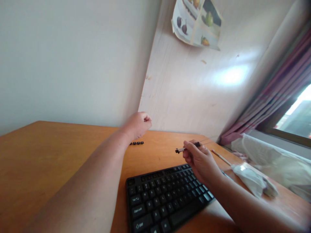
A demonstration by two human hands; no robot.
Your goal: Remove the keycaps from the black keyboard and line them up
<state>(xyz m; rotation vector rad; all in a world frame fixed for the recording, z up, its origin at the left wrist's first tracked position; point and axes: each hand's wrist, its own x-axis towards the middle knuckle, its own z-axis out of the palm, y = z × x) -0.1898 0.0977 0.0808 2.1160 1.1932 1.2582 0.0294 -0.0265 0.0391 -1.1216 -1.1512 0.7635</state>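
My right hand (198, 158) is closed around a thin tool (182, 149) with a dark end, held above the black keyboard (167, 194). At the tool's left tip sits a small black piece (177, 151), perhaps a keycap. My left hand (141, 124) is raised over the back of the table with its fingers curled together; whatever they may hold is hidden. Several small black keycaps (138, 143) lie in a row on the table, just below my left hand. Along the keyboard's top row, some key places look bare.
The wooden table (60, 152) meets a wall and a leaning board (184, 94) with a fruit picture (196, 22). A thin rod (221, 157) and a clear plastic bag (250, 178) lie on the right. Beyond are a curtain (264, 87) and a window.
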